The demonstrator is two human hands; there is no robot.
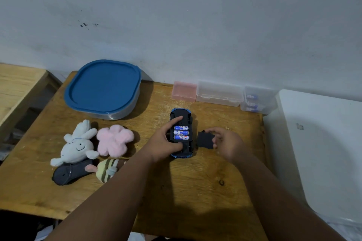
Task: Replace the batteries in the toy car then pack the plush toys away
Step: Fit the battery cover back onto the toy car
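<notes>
Left hand (pixel 166 140) grips the upturned toy car (pixel 181 113) steady; right hand (pixel 228 143) pinches its battery cover (pixel 204 140) alongside, likely for refitting.

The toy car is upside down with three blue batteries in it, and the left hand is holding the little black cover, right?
Not quite. The head view shows the right hand pinching the black cover beside the car. The left hand holds the upturned toy car, with three blue batteries in it.
</notes>
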